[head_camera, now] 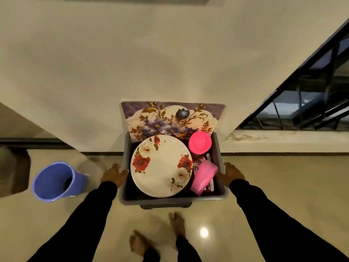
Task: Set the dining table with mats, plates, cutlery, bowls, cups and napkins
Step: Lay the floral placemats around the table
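I hold a grey plastic tub in front of me, above the floor. My left hand grips its left rim and my right hand grips its right rim. Inside lies a white plate with red roses. A floral mat stands upright at the tub's far end. A pink bowl sits at the far right, and a pink cup lies tilted over several pieces of cutlery.
A blue plastic bin stands on the glossy tiled floor to my left. A cream wall is straight ahead. A dark stair railing rises at the right. My bare feet are below the tub.
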